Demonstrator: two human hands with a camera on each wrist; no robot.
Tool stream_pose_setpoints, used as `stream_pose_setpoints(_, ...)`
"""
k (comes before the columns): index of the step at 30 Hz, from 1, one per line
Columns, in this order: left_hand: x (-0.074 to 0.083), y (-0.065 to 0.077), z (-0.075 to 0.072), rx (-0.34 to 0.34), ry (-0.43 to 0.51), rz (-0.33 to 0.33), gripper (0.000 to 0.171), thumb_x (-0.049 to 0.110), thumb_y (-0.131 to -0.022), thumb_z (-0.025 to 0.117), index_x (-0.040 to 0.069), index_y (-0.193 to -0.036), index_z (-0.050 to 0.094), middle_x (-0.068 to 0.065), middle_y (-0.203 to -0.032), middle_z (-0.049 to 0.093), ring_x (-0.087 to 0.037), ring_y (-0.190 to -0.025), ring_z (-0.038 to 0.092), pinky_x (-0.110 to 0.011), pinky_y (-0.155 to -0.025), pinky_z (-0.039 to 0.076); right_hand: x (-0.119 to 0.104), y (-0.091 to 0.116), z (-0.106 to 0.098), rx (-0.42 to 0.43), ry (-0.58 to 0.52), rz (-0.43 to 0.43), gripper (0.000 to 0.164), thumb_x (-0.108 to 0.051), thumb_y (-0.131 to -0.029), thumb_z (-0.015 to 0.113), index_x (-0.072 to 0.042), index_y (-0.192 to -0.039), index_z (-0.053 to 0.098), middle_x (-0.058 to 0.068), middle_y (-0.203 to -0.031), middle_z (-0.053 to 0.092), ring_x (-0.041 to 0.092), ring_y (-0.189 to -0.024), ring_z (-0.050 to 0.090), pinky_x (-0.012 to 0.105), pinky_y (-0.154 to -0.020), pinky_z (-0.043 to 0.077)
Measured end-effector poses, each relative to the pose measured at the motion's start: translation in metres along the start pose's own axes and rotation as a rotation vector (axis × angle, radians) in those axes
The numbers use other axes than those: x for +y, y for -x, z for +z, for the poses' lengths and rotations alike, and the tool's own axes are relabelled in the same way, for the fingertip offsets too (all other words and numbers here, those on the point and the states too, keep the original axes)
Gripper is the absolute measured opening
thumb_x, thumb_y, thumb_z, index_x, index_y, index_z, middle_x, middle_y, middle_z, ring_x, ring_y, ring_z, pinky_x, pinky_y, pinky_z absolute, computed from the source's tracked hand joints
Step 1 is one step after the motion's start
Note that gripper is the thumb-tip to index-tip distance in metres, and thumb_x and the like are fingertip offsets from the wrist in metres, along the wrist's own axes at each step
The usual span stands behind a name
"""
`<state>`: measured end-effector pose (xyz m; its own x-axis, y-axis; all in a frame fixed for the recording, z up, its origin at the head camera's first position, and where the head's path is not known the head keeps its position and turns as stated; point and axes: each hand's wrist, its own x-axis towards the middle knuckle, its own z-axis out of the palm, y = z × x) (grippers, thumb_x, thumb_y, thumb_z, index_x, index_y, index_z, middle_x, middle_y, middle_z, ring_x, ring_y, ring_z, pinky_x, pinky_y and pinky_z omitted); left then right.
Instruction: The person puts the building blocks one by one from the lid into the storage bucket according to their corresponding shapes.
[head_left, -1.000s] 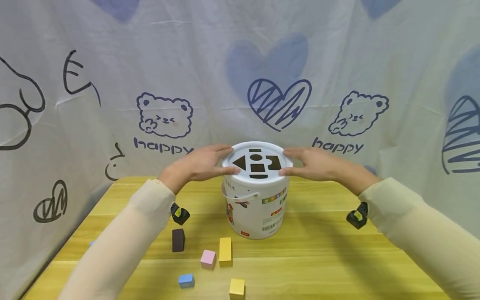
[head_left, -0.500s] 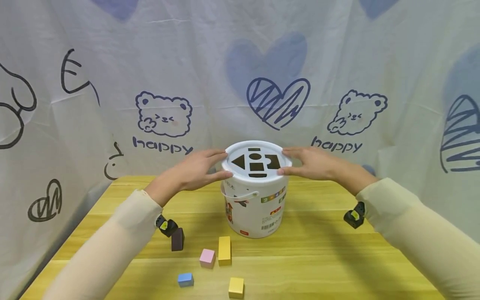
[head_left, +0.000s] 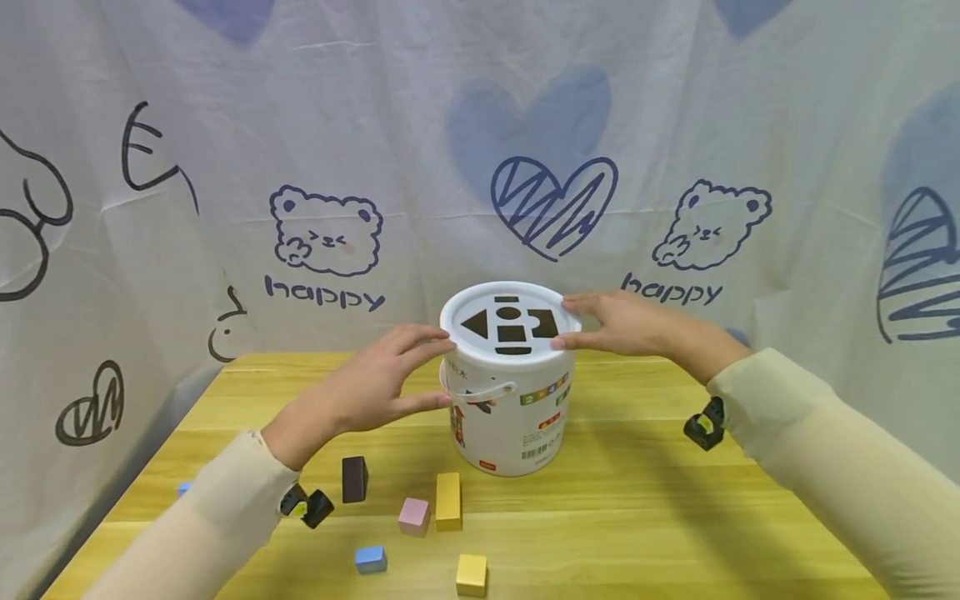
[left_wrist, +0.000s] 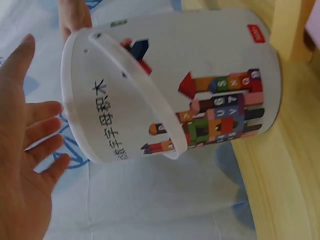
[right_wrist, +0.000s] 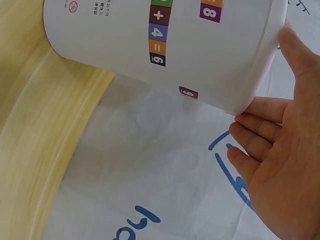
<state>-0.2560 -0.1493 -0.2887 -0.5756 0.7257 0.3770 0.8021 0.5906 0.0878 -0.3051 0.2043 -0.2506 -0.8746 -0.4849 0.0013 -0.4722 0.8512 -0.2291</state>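
Note:
A white toy-block bucket point(head_left: 510, 417) stands upright on the table, printed with numbers and block pictures. Its white lid point(head_left: 467, 345) has several dark shaped holes, among them a triangle, a circle and a square. A white carrying handle point(left_wrist: 145, 90) hangs down the bucket's side. My left hand point(head_left: 375, 379) is at the bucket's left, fingers spread, fingertips near the lid's edge and thumb lower by the wall. On the opposite side my right hand point(head_left: 630, 323) touches the lid's rim, its thumb on the edge and its fingers extended, as the right wrist view also shows.
Loose blocks lie in front of the bucket on the wooden table point(head_left: 675, 517): dark brown point(head_left: 354, 480), pink point(head_left: 414, 517), long yellow point(head_left: 448, 502), blue point(head_left: 371, 559) and short yellow point(head_left: 472, 575). Another blue block point(head_left: 183, 488) peeks out by the left sleeve. A printed cloth point(head_left: 420, 125) hangs behind.
My left hand has come off the lid and moved down and left along the bucket's side. The right hand stays at the rim. Bucket and blocks keep their places.

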Motion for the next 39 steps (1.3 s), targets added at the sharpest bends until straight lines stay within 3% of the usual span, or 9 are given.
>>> stream_pose_setpoints(3,0.005,0.009,0.004,0.052,0.016,0.063,0.07,0.063,-0.093,0.048,0.01,-0.139,0.053,-0.009,-0.141,0.048,-0.028,-0.129,0.044,-0.048,-0.106,0.04,0.001,0.0,0.0,0.008,0.004,-0.005,0.1,-0.079,-0.08,0.051,-0.008,-0.149,0.04,0.012,-0.155,0.034,0.039,-0.139,0.033,0.061,-0.111,0.026)
stream_pose_setpoints(6,0.011,0.015,0.01,0.054,0.044,0.099,0.072,0.065,-0.094,0.044,0.009,-0.138,0.054,-0.008,-0.137,0.052,-0.026,-0.127,0.047,-0.047,-0.105,0.042,0.001,0.0,-0.001,0.016,0.011,-0.008,0.1,-0.079,-0.08,0.052,-0.007,-0.148,0.041,0.012,-0.154,0.035,0.04,-0.138,0.034,0.061,-0.11,0.026)
stream_pose_setpoints(15,0.029,0.033,0.031,-0.102,0.16,0.075,0.062,0.053,-0.092,0.061,0.01,-0.137,0.054,-0.001,-0.134,0.054,-0.019,-0.123,0.051,-0.041,-0.103,0.044,0.002,0.003,-0.002,0.011,0.013,-0.005,0.1,-0.078,-0.081,0.052,-0.007,-0.149,0.04,0.013,-0.154,0.035,0.041,-0.139,0.032,0.062,-0.11,0.025)
stream_pose_setpoints(19,0.033,0.04,0.043,-0.139,0.201,0.064,0.061,0.054,-0.092,0.061,0.012,-0.135,0.056,0.002,-0.13,0.057,-0.016,-0.12,0.053,-0.039,-0.102,0.046,0.001,0.003,-0.003,0.007,0.009,-0.007,0.1,-0.078,-0.081,0.052,-0.006,-0.149,0.04,0.013,-0.154,0.034,0.04,-0.139,0.032,0.061,-0.111,0.025)
stream_pose_setpoints(26,0.043,0.047,0.068,-0.167,0.29,0.135,0.056,0.051,-0.092,0.062,0.014,-0.134,0.056,0.004,-0.127,0.059,-0.012,-0.118,0.055,-0.034,-0.099,0.048,0.002,0.002,-0.004,0.002,0.013,-0.014,0.1,-0.078,-0.081,0.052,-0.006,-0.149,0.04,0.013,-0.154,0.034,0.04,-0.139,0.033,0.06,-0.111,0.025)
stream_pose_setpoints(33,0.049,0.057,0.086,-0.256,0.442,0.088,0.054,0.047,-0.091,0.065,0.014,-0.133,0.058,0.003,-0.125,0.06,-0.011,-0.104,0.059,-0.027,-0.091,0.05,0.001,-0.001,-0.003,-0.009,0.007,-0.018,0.102,-0.079,-0.079,0.053,-0.006,-0.149,0.04,0.013,-0.155,0.034,0.039,-0.14,0.031,0.059,-0.112,0.024)
stream_pose_setpoints(39,0.054,0.064,0.101,-0.299,0.415,0.16,0.053,0.05,-0.093,0.061,0.011,-0.129,0.06,0.002,-0.123,0.062,-0.008,-0.104,0.059,-0.024,-0.091,0.049,0.0,-0.001,-0.003,-0.003,0.012,-0.026,0.101,-0.078,-0.079,0.054,-0.006,-0.148,0.041,0.012,-0.154,0.035,0.038,-0.139,0.033,0.058,-0.112,0.025)
